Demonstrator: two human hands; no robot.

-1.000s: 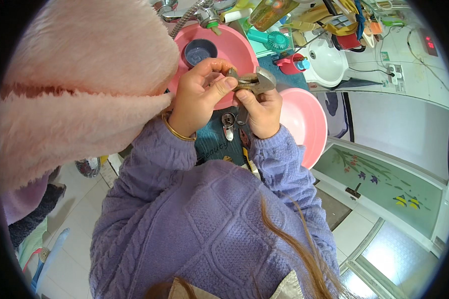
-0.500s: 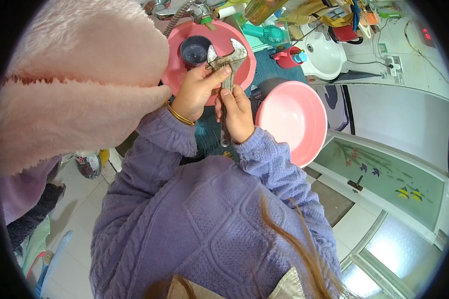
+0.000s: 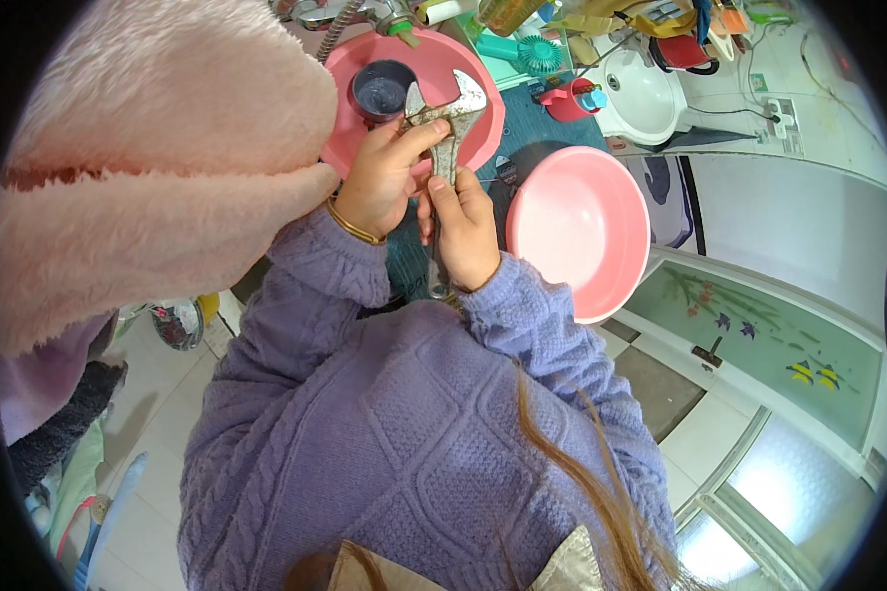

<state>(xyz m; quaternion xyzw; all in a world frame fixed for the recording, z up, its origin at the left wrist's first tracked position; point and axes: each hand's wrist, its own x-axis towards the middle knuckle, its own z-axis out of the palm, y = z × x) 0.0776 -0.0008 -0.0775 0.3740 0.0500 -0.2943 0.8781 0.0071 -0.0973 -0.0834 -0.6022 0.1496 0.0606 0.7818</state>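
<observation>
Both hands grip an adjustable wrench [image 3: 445, 153], its open jaws pointing away from me and its handle coming down toward my body. My left hand [image 3: 379, 177] is closed at the wrench head, its thumb lying just below the jaws. Around the handle, lower down, wraps my right hand [image 3: 466, 231]. Beyond the wrench stands a pink basin [image 3: 483, 128], with a dark round bowl [image 3: 383, 91] inside it. The fingers behind the wrench are partly hidden.
A second pink basin [image 3: 579, 236] stands to the right. Behind it are a pink mug [image 3: 568, 102] and a white washbasin [image 3: 646, 96]. A tap [image 3: 396, 22] overhangs the far basin, near a green brush [image 3: 539, 56]. Pink fluffy fabric [image 3: 168, 177] fills the left side.
The wrench has tilted slightly, its handle end shifting a little left and nearer to me. Both hands keep their hold on it, and the view has shifted slightly.
</observation>
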